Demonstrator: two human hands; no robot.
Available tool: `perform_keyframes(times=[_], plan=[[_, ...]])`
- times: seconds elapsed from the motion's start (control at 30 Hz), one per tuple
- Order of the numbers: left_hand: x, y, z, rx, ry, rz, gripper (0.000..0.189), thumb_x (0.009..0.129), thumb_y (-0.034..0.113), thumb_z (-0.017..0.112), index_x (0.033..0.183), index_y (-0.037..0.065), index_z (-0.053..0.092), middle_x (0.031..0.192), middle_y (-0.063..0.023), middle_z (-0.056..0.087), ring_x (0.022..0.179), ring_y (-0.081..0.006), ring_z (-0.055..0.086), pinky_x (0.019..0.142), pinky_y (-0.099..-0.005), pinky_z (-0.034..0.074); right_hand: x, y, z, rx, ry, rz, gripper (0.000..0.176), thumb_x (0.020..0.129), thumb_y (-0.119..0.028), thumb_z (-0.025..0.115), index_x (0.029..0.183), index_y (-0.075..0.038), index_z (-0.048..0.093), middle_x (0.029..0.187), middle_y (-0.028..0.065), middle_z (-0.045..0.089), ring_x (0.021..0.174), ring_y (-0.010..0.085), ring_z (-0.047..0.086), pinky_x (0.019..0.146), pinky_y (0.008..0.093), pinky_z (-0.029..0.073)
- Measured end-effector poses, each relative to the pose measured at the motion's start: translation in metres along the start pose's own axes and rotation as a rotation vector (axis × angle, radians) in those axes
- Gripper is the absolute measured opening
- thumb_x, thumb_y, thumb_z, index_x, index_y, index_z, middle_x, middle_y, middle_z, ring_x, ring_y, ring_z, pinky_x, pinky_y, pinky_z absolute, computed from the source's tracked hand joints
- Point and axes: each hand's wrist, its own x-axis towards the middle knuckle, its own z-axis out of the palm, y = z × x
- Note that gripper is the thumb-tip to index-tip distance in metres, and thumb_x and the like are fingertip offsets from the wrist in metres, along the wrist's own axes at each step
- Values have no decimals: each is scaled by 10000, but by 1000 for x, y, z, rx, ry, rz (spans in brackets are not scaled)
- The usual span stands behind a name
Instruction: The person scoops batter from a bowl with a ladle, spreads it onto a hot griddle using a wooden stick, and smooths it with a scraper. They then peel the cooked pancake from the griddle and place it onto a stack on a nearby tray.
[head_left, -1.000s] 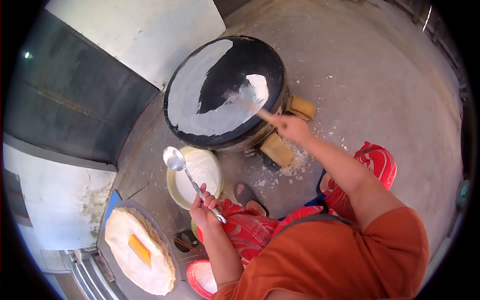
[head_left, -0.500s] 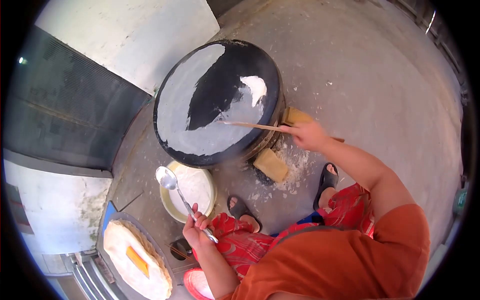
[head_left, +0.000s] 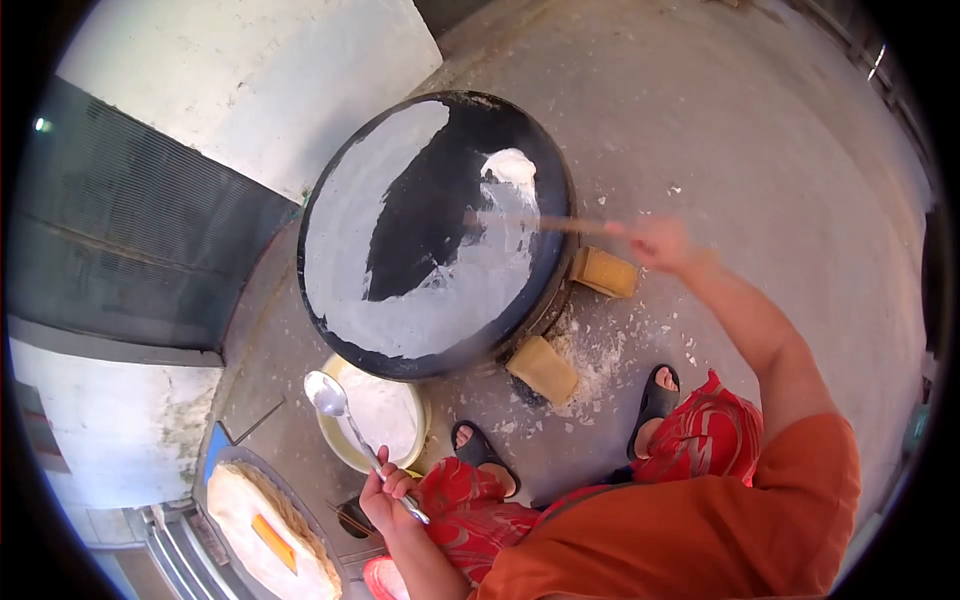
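My right hand, blurred by motion, grips a wooden spreading stick whose far end lies over the big round black griddle. Thin pale batter coats the griddle's left, lower and right parts, leaving a dark strip bare. A thicker white blob of batter sits near the upper right edge. My left hand is closed around the handle of a metal ladle. The ladle's bowl hangs above the left rim of a pale basin holding white batter, partly hidden under the griddle.
A stack of thin flatbreads lies at the lower left, with a flat orange piece on top. Two yellowish blocks stand beside the griddle. Pale flakes litter the concrete near my sandalled feet. A white wall rises beyond.
My right hand and the stick have swung up and to the right across the griddle. The griddle sits lower in view. My left hand still holds the ladle near the basin.
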Motion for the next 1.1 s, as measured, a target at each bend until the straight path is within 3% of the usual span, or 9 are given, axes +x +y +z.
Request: perform_keyframes(times=[0.23,0.3,0.37,0.43,0.6,0.67,0.73,0.9,1.1], plan=[[15,-4,8,-29,36,-5,335,882,149,332,1073,-89,473,681,-72,481,490,-117,416,413,-230,346,110,1,10,-5,204,237,457,738,-125,522,1134,-354,536,634,47,530,571,227,550,505,358,444],[13,-7,15,-68,77,-4,331,878,145,332,1053,-92,482,677,-72,480,492,-120,413,412,-233,342,88,2,4,180,97,-105,444,724,-120,527,1101,-350,562,666,43,564,586,234,559,511,361,444],[13,-9,16,-90,72,-10,330,876,148,336,1046,-89,490,677,-73,483,493,-123,416,414,-235,340,78,28,-4,10,27,-120,476,707,-101,524,1108,-356,556,693,35,587,610,235,567,526,353,447],[14,-11,19,-60,73,-2,334,874,151,339,1058,-84,488,686,-75,486,494,-125,415,419,-237,338,93,68,6,-54,17,162,489,721,-147,517,1155,-373,504,676,69,541,691,261,581,585,372,465],[21,-10,20,-66,75,-11,340,876,156,339,1076,-77,486,696,-78,490,497,-125,410,431,-238,342,189,12,12,-52,93,189,513,719,-99,512,1163,-357,502,751,81,552,754,265,578,632,368,463],[21,-9,19,-106,44,-64,346,880,164,344,1087,-76,483,698,-79,492,505,-122,413,435,-242,348,186,2,10,39,10,265,526,718,-79,511,1167,-352,499,783,84,556,781,264,577,649,366,462],[21,-5,17,-108,59,-52,349,881,167,346,1090,-77,481,698,-79,492,508,-122,414,436,-243,347,154,32,11,46,23,-12,549,720,-42,499,1179,-343,491,807,75,553,797,255,567,668,358,458],[21,-4,19,-91,58,-19,358,877,164,349,1106,-81,473,706,-82,497,505,-129,411,436,-243,340,150,100,10,-151,120,211,564,745,-11,466,1200,-344,471,909,88,526,800,263,539,692,360,451],[23,-4,22,-132,55,-59,369,862,155,368,1126,-85,459,720,-93,497,529,-134,417,449,-244,346,256,-3,32,-2,56,255,428,809,-77,412,1207,-226,453,995,153,543,915,288,550,775,385,447]])
